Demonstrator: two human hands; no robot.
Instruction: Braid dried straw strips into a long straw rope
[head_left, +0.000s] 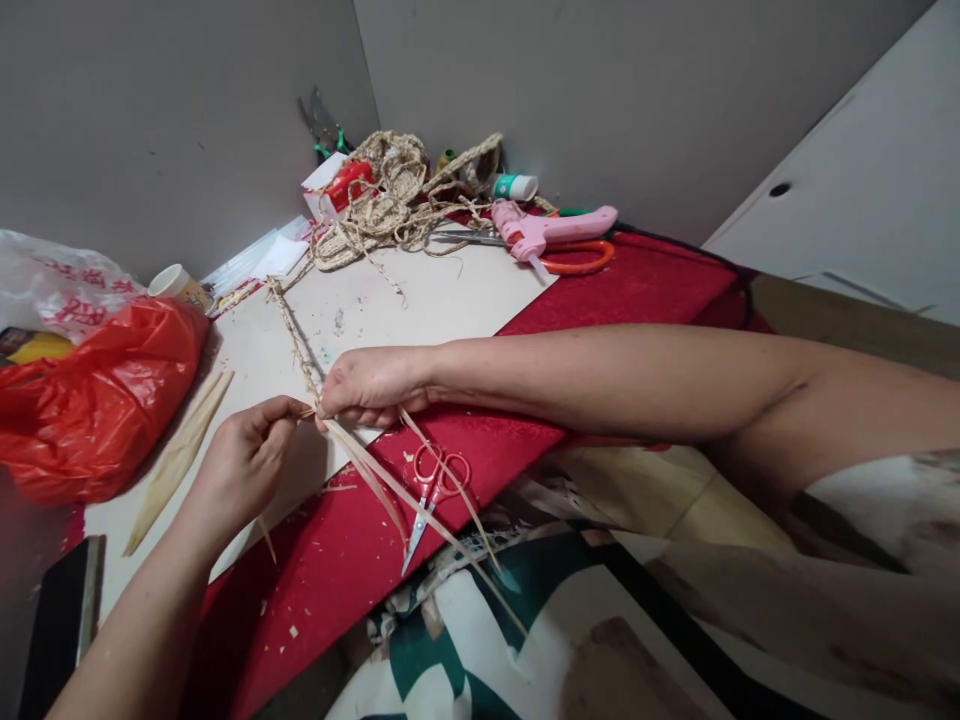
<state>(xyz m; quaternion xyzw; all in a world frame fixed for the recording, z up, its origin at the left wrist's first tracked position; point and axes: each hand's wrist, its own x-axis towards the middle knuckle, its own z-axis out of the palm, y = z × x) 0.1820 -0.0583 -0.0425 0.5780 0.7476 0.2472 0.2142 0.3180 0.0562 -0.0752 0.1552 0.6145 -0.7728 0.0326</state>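
A braided straw cord point(292, 335) runs down the pale board point(420, 295) to my two hands, which meet at its lower end. My left hand point(251, 455) pinches straw strands there between thumb and fingers. My right hand point(367, 385) is closed round the braid end beside it. Loose straw strands point(420, 510) fan out below my right hand towards my lap. Small red-handled scissors point(435, 490) lie under these strands on the red cloth point(322, 560). The fingertips partly hide the point where the strands join.
At the back lie coiled braid point(390, 200), a pink glue gun point(547, 230), orange-handled scissors point(585, 258) and a red-and-white box point(337, 190). On the left are a red plastic bag point(112, 400), a paper cup point(180, 285) and a dry husk point(176, 465). Grey walls stand behind.
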